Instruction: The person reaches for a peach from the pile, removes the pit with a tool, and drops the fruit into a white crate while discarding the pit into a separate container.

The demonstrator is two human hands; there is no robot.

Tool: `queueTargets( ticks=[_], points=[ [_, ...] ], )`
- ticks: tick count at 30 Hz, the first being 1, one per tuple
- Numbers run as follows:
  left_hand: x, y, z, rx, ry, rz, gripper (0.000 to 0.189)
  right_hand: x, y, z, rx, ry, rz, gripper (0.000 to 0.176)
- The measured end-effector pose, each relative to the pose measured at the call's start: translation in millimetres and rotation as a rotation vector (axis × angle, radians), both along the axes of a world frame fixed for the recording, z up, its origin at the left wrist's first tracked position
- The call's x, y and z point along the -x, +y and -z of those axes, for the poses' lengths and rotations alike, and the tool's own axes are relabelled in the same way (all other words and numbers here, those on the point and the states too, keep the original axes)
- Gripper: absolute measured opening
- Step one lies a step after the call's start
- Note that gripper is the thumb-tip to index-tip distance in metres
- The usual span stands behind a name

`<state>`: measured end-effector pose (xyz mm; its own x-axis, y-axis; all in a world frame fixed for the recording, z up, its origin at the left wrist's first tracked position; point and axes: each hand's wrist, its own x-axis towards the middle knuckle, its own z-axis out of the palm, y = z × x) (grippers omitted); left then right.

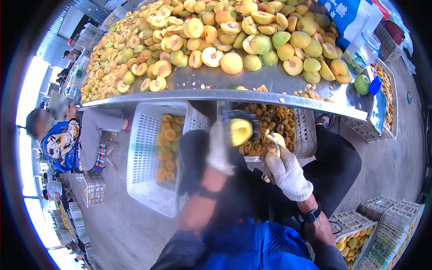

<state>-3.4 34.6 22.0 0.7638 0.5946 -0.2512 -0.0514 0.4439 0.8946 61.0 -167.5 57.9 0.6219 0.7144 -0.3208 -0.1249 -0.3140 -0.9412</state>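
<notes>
My left hand (219, 148), in a pale glove and smeared by motion, holds a yellow fruit half (241, 132) above a crate of small fruit pieces and pits (283, 120). Dark blurred fingertips show round the fruit. To its right my right hand (288, 174), in a white knit glove, is closed round a small metal tool (272, 138). A pale yellow fruit piece (278, 140) sits at the tool's tip, apart from the half in my left hand. The tool's handle is mostly hidden by the fingers.
A metal table (189, 81) heaped with cut fruit (193, 28) lies ahead. A white crate (153, 186) with fruit halves stands at left, stacked crates (396, 225) at lower right. A plastic jar (361, 51) and green fruit (362, 84) sit at the table's right. A person (60, 137) sits far left.
</notes>
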Motion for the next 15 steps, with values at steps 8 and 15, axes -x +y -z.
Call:
queueTargets(
  ticks=[8, 15],
  points=[
    [71.9, 89.9, -77.4, -1.571, 0.741, -0.523, 0.04, -22.1, -10.2, 56.7, 0.22, -0.45, 0.076, 0.022],
    [-26.4, 86.2, -90.3, -1.401, 0.502, -0.108, 0.05, -31.6, -28.8, 66.6, 0.506, -0.78, -0.275, 0.034]
  ],
)
